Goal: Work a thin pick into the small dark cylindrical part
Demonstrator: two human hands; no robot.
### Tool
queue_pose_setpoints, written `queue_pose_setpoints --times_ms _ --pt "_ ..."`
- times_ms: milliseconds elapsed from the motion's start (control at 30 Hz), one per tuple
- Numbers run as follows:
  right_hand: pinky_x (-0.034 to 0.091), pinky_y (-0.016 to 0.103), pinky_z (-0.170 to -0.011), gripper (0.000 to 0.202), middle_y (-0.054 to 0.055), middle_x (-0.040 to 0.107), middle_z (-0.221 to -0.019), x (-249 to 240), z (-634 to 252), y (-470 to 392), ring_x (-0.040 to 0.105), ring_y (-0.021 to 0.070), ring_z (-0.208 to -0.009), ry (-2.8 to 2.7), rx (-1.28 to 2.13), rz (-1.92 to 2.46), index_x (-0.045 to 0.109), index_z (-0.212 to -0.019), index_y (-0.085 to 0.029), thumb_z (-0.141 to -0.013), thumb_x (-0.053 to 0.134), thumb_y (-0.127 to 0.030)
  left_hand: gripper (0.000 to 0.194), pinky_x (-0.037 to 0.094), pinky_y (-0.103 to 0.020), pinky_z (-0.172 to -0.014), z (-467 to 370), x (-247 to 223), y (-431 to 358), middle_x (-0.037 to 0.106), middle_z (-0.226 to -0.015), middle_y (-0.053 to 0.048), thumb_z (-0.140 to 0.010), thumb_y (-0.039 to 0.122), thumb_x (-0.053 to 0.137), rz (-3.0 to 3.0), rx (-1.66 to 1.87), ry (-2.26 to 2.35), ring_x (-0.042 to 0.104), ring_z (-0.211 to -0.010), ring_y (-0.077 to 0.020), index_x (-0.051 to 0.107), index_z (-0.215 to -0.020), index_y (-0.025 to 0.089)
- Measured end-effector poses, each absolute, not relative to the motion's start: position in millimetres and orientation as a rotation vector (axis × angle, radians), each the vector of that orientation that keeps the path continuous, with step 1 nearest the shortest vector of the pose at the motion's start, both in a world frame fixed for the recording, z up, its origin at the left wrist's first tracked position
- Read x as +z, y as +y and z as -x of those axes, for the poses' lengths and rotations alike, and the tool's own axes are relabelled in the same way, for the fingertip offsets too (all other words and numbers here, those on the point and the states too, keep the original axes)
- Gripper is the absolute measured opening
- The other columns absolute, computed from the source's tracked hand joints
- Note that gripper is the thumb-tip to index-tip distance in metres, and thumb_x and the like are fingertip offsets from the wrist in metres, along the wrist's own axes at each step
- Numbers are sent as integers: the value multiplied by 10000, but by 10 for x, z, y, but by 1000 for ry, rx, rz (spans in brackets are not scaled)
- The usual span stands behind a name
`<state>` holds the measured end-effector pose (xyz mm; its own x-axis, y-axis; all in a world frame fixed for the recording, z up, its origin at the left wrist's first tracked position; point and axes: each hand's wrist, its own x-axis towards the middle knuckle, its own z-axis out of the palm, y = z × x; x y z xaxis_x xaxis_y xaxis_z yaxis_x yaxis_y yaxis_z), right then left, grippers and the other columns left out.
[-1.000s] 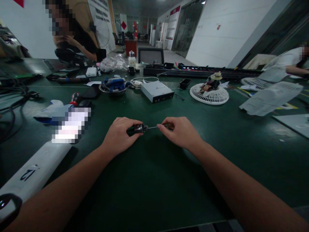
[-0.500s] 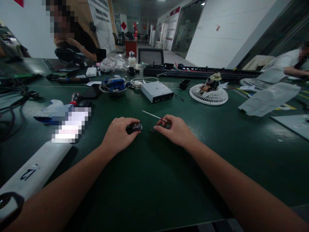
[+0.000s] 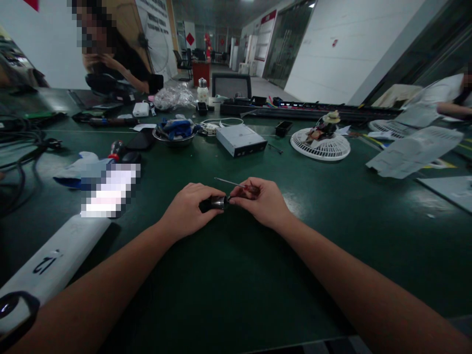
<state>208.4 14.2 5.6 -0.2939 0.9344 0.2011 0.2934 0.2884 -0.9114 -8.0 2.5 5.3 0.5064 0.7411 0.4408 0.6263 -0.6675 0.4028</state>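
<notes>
The back of a short dark cylinder with a shiny metal end (image 3: 220, 202) is hidden in the left hand (image 3: 190, 209), which pinches it between thumb and fingers; the small dark piece (image 3: 229, 199) at the right fingertips is too small to make out. The right hand (image 3: 263, 200), facing it, grips a thin metal screwdriver with a reddish handle (image 3: 250, 190), its shaft pointing left. Both are over a glossy dark-green tabletop (image 3: 236, 280) in a dim, white-walled room.
</notes>
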Motion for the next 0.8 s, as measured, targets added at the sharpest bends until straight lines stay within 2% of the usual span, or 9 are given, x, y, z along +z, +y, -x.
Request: queue_pose_setpoints --times_ms 267,400,500,633,800 --pt "449 283 -602 179 -26 592 -666 81 -2076 113 560 130 -618 -1890 854 1164 609 -758 -198 -722 766 -276 326 539 -319 -874 56 47 -17 733 -1064 -38 -773 207 759 -2446 979 992 690 -965 -198 680 -1088 195" --pt "445 275 -583 349 -15 605 -662 92 -2091 117 590 133 -629 -1892 942 1180 440 -614 -206 -742 741 -327 315 552 -327 -873 45 70 -40 735 -1041 -41 -763 202 766 -2390 999 1000 694 -951 -203 689 -1068 197" --pt "460 281 -612 435 -1 616 -670 88 -2094 130 631 157 -695 -1816 1038 1158 358 -587 -216 -724 751 -341 313 559 -331 -864 39 78 -52 736 -1031 -42 -764 210 769 -2357 1004 1028 696 -939 -204 688 -1066 201" --pt "423 265 -562 407 -10 592 -655 83 -2097 138 583 133 -621 -1868 1034 1206 401 -598 -209 -725 746 -383 315 563 -341 -865 38 74 -54 736 -1031 -49 -760 208 769 -2382 980 1014 697 -935 -209 692 -1066 198" --pt "320 243 -487 333 -54 506 -550 126 -2094 91 451 92 -502 -2056 738 1273 515 -635 -191 -748 740 -408 323 564 -339 -867 41 59 -46 736 -1033 -57 -752 232 779 -2391 1031 1006 701 -923 -206 702 -1062 184"
